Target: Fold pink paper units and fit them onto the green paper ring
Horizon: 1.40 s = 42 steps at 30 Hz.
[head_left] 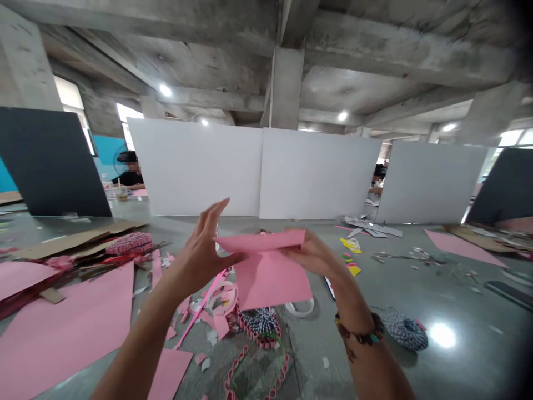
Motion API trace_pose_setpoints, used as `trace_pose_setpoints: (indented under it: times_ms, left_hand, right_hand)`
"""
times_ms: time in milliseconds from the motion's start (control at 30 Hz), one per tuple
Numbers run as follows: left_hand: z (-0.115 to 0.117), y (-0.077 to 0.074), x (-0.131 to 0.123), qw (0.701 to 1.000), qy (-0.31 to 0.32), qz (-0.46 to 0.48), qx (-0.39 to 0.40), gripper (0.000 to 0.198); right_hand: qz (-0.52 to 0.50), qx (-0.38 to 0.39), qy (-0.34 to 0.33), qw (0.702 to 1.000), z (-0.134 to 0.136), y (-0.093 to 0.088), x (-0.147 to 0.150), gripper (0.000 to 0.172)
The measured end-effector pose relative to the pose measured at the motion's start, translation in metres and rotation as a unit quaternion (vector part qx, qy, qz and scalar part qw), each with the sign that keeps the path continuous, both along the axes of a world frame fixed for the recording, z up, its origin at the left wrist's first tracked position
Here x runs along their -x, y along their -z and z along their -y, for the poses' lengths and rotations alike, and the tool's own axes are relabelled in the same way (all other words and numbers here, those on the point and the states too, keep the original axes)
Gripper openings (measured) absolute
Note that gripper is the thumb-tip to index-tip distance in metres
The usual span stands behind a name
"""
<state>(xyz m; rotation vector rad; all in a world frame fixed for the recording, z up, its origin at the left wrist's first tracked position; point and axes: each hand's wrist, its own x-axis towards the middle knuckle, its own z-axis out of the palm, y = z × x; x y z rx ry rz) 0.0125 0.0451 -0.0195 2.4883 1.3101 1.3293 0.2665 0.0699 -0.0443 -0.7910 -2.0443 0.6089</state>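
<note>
A sheet of pink paper (272,280), its upper edge folded over into a strip, is held up in front of me. My right hand (314,253) grips the right end of that fold, with several fingertips hidden behind it. At the left end is my left hand (204,250), fingers stretched upward and spread, its thumb lying against the sheet just under the fold. Below the paper sits a round coiled piece (260,325) in black-and-white with a looped pink rim. A chain of pink paper loops (286,364) curves nearer to me on the table.
Large pink sheets (79,333) and cardboard (79,239) lie at left. Pink scraps and a tape roll (222,300) surround the coiled piece. Another patterned coil (403,330) sits by my right forearm. Scissors (391,255) lie at right; white panels (320,175) stand behind, people beyond.
</note>
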Motion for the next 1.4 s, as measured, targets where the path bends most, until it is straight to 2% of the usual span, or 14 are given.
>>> trace_pose_setpoints:
  times_ms: [67,133,167,233,300,400,500,533,600,667,700,867,1000,1400]
  left_hand:
    - [0.010,-0.003,-0.009,0.998,-0.004,-0.049,-0.047,0.074]
    - [0.019,-0.006,-0.017,0.998,0.019,-0.056,-0.034,0.034]
    - [0.021,-0.008,-0.018,0.999,0.005,-0.040,-0.034,0.026]
    - [0.021,-0.010,-0.016,0.998,-0.053,-0.006,-0.042,0.027]
    - [0.017,-0.010,-0.009,0.993,-0.118,-0.002,-0.030,0.029]
    - [0.013,-0.009,0.001,0.986,-0.158,-0.047,0.022,0.028]
    - [0.015,-0.007,-0.001,0.987,-0.116,-0.103,-0.035,0.069]
    - [0.017,-0.006,-0.005,0.987,-0.081,-0.123,-0.066,0.072]
    - [0.020,-0.005,-0.012,0.983,0.009,-0.164,-0.080,0.048]
    - [0.020,-0.004,-0.018,0.980,0.076,-0.179,-0.037,0.021]
    - [0.020,-0.003,-0.020,0.981,0.094,-0.171,-0.001,0.018]
    - [0.013,0.001,-0.021,0.985,0.083,-0.056,0.138,0.013]
    - [0.007,0.003,-0.020,0.985,0.077,-0.018,0.153,0.012]
    - [0.003,0.001,-0.020,0.975,0.102,0.023,0.195,0.015]
  right_hand:
    - [0.047,-0.011,-0.002,0.999,0.006,-0.001,0.005,0.011]
    - [0.060,-0.002,0.026,0.998,0.010,-0.002,0.010,0.012]
    - [0.057,0.009,0.045,0.997,0.011,-0.003,0.011,0.010]
    - [0.043,0.028,0.069,0.996,0.010,-0.003,0.011,0.005]
    - [0.039,0.022,0.089,0.995,0.008,-0.004,0.008,0.018]
    - [0.070,-0.011,0.090,0.993,0.007,-0.006,0.004,0.029]
    - [0.131,-0.036,0.044,0.990,0.013,-0.007,0.005,0.024]
    - [0.149,-0.041,0.022,0.988,0.015,-0.008,0.006,0.020]
    - [0.178,-0.045,-0.022,0.983,0.018,-0.010,0.009,0.017]
    - [0.193,-0.039,-0.043,0.979,0.021,-0.011,0.011,0.018]
    - [0.193,-0.034,-0.045,0.980,0.021,-0.012,0.012,0.018]
    - [0.147,-0.039,-0.009,0.988,0.023,-0.013,0.017,0.018]
    - [0.136,-0.055,0.007,0.989,0.021,-0.011,0.020,0.023]
    - [0.075,0.007,-0.010,0.997,0.017,-0.010,0.023,0.023]
